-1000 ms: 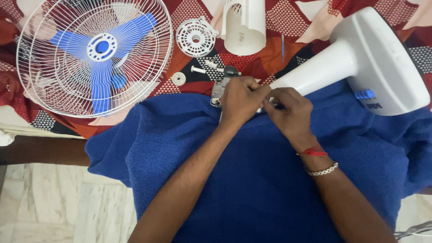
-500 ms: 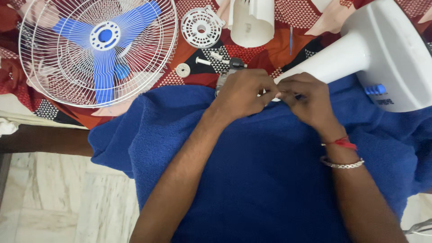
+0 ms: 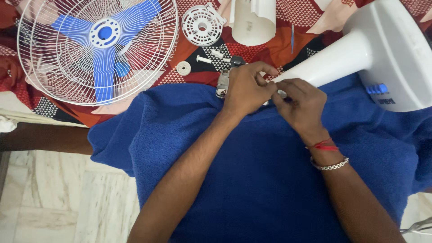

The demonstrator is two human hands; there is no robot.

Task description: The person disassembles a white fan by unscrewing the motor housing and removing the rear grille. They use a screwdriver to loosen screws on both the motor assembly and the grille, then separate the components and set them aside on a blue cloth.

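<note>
Both hands meet just above frame centre. Left hand [image 3: 245, 87] curled over a small grey metal part [image 3: 222, 83], which pokes out at the hand's left edge; fingers bent down onto it, exact grip hidden. Right hand [image 3: 300, 101] just beside it, fingertips pinched together against the narrow end of the white fan stand [image 3: 360, 49]; what sits between them cannot be told. The stand is smooth white plastic, widening toward the upper right, with blue buttons [image 3: 377, 88] and a small dark printed label below them at right edge.

Hands rest over a blue towel [image 3: 252, 180], thick, nubby terry, filling lower centre. Under it a red patterned cloth [image 3: 288, 49] with triangle print, top of frame.

Upper left: white wire fan guard [image 3: 96, 47], round, with blue three-blade propeller [image 3: 104, 36] inside. Top centre: round white slotted plastic cover [image 3: 202, 24], white cylindrical housing [image 3: 253, 20]. Small white disc [image 3: 183, 68] and loose white screws [image 3: 211, 56] lie between guard and left hand. Pale marble floor [image 3: 58, 202] lower left.
</note>
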